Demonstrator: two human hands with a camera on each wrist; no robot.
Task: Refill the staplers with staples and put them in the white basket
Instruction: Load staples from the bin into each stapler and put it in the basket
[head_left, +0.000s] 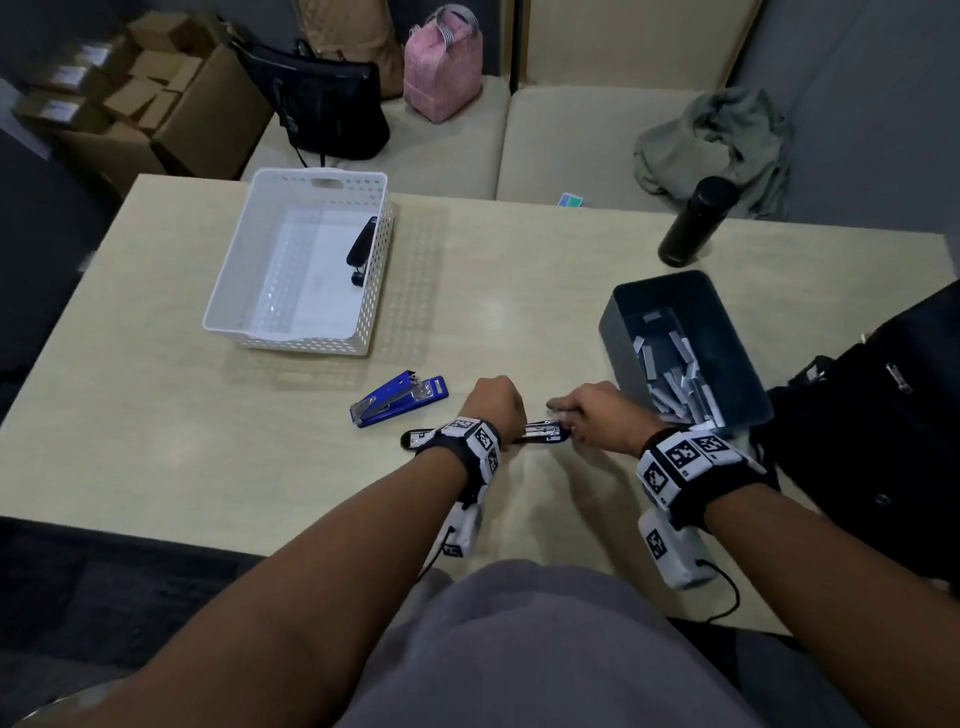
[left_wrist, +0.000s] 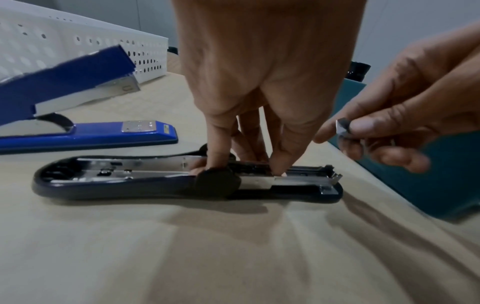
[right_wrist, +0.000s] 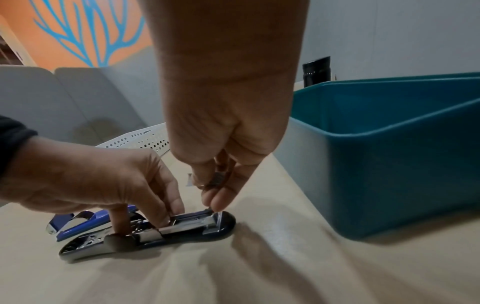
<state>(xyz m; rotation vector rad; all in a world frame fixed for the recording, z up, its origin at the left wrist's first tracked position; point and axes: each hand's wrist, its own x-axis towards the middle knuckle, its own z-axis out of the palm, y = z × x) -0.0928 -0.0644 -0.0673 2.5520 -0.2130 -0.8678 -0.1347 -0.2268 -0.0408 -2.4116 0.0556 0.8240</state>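
A dark blue stapler (left_wrist: 161, 185) (right_wrist: 182, 230) (head_left: 540, 432) lies opened flat on the table near the front edge. My left hand (head_left: 493, 405) (left_wrist: 249, 160) pinches its metal staple channel at the hinge. My right hand (head_left: 587, 410) (right_wrist: 215, 185) hovers just above the channel's open end, pinching a short strip of staples (left_wrist: 342, 127) (right_wrist: 218, 179). A second, bright blue stapler (head_left: 397, 399) (left_wrist: 78, 131) sits open just beyond. The white basket (head_left: 249, 322) (left_wrist: 78, 37) at the back left holds one dark stapler (head_left: 362, 244).
A teal bin (head_left: 618, 322) (right_wrist: 389, 185) with several staple strips (head_left: 675, 369) stands right of my hands. A black bottle (head_left: 696, 221) stands at the back right. A black bag (head_left: 883, 415) lies at the table's right edge. Bags and clothing sit on the bench behind.
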